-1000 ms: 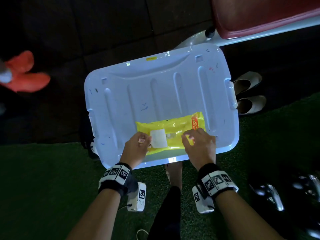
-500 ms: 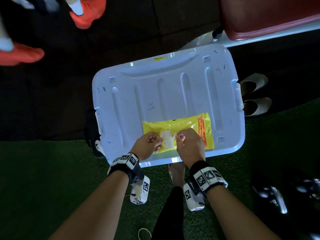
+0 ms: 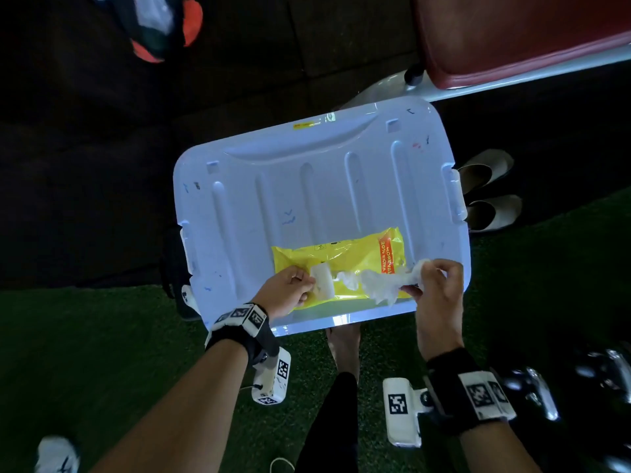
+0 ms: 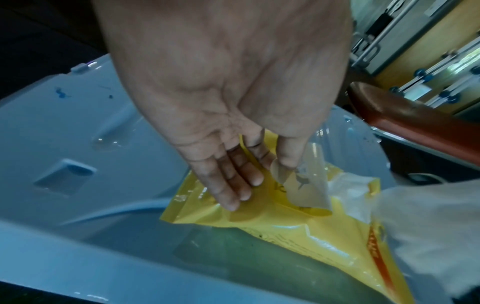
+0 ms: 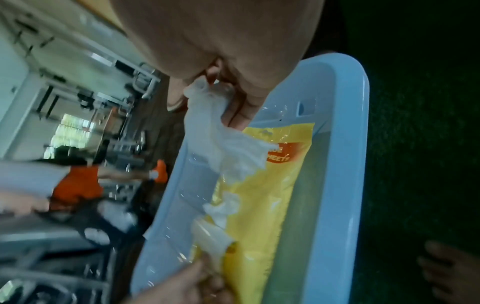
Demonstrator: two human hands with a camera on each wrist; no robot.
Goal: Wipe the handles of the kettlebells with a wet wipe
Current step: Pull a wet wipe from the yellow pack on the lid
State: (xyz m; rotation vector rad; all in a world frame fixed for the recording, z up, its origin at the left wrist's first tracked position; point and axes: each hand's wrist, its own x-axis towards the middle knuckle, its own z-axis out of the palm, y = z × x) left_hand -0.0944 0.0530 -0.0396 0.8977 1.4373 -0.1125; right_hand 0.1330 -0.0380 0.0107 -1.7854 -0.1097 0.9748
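A yellow wet-wipe pack [image 3: 345,264] lies on a pale blue bin lid [image 3: 307,186], near its front edge. My left hand [image 3: 305,285] pinches the peeled-back white flap [image 4: 303,185] between thumb and forefinger, while its other fingers [image 4: 233,185] press on the pack [image 4: 298,230]. To the right, my right hand [image 3: 426,274] pinches a crumpled white wipe [image 3: 379,285] that hangs free over the pack's right end. The following wipe [image 5: 223,207] pokes out of the opening. The held wipe [image 5: 221,142] hangs from my right hand [image 5: 223,90]. Dark kettlebells with shiny handles [image 3: 543,397] stand on the turf at lower right.
The lid rests low over green turf [image 3: 85,370], with my bare foot [image 3: 345,346] under its front edge. A red padded bench [image 3: 512,35] is at the back right and pale shoes [image 3: 488,192] lie beside the lid. Another person's orange shoes [image 3: 160,25] are at the far left.
My right hand has drawn a wipe out of the pack and carried it right. My left hand stays on the flap. The orange shoes have moved right along the far floor.
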